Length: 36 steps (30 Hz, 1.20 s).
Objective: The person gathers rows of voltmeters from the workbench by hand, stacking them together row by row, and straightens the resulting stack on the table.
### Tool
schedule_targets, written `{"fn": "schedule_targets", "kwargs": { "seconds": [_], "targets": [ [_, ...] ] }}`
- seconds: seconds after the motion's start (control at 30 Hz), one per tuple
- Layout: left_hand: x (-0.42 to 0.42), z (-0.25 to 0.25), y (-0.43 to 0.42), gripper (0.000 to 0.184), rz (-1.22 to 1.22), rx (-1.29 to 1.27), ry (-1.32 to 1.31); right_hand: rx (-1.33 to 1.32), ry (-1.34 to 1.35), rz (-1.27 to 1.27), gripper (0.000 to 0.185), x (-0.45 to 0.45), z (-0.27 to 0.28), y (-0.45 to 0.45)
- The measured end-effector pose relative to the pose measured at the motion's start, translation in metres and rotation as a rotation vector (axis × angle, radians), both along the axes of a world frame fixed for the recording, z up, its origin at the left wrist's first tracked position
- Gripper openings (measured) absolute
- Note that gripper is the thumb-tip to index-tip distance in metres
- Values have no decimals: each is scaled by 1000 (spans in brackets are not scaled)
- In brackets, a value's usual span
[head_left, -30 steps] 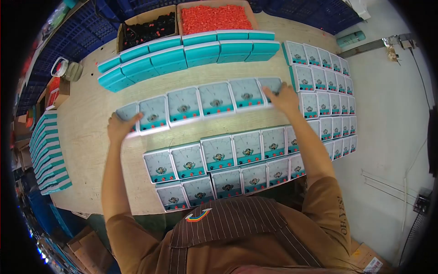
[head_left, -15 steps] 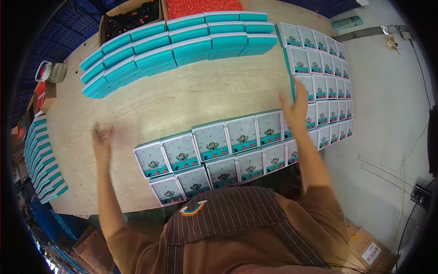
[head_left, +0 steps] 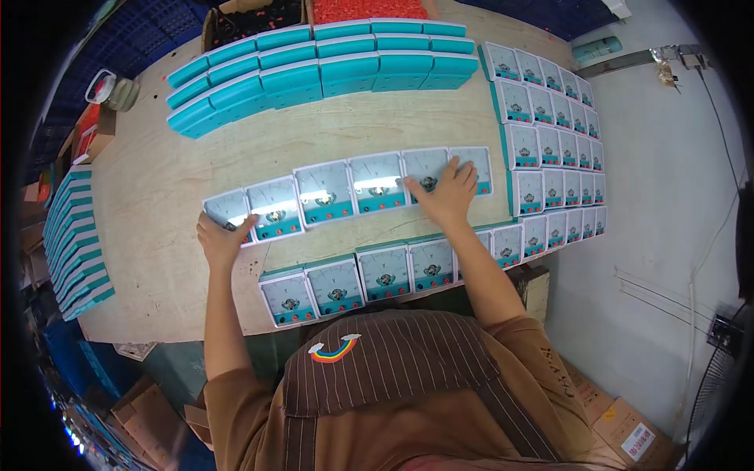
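Several voltmeters (head_left: 320, 184) with clear faces and teal lower strips stand side by side in a slightly slanted row across the middle of the table. My left hand (head_left: 221, 239) grips the leftmost voltmeter (head_left: 226, 206), its thumb on the front and its fingers at the left edge. Toward the row's right end, my right hand (head_left: 446, 195) lies over two neighbouring meters with its fingers spread. The rightmost voltmeter (head_left: 473, 161) is partly covered by those fingers. Nearer my body is another row of voltmeters (head_left: 336, 286), which my right forearm partly hides.
Stacked teal-backed meters (head_left: 290, 82) stand at the back. More voltmeters (head_left: 538, 145) fill the table's right side. Boxes of black parts (head_left: 255, 22) and red parts (head_left: 365, 9) sit behind. A striped teal-and-white stack (head_left: 78, 243) lines the left edge.
The upper of the two near rows has moved away from my body and left, apart from the lower row. My right hand has come left onto it; my left hand now grips its end.
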<state>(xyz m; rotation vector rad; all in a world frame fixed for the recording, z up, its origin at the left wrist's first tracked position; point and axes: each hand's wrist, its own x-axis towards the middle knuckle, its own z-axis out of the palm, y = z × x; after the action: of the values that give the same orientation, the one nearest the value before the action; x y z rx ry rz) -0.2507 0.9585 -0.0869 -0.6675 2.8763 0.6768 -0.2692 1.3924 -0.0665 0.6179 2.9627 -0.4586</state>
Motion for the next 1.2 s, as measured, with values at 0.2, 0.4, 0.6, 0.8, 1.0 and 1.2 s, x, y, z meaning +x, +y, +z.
{"fn": "schedule_targets", "kwargs": {
  "seconds": [0.2, 0.4, 0.6, 0.8, 1.0, 1.2],
  "targets": [
    [-4, 6, -3, 120, 70, -33, -4, -52, -24, -174, 129, -16, -15, 68],
    [-10, 11, -14, 122, 89, -20, -89, -15, -76, -141, 129, -18, -6, 80],
    [-32, 8, -4, 122, 31, -134, -90, 89, -16, -48, 118, -25, -17, 71],
    [-142, 35, -45, 94, -129, 77, -352, 17, -251, 63, 100, -146, 38, 95],
    [-193, 71, -55, 98, 108, 272, -141, -38, -11, 37, 95, -196, 37, 118],
    [-8, 31, -40, 56, -46, 280, 344, -96, 521, 322, 62, -8, 46, 119]
  ]
}}
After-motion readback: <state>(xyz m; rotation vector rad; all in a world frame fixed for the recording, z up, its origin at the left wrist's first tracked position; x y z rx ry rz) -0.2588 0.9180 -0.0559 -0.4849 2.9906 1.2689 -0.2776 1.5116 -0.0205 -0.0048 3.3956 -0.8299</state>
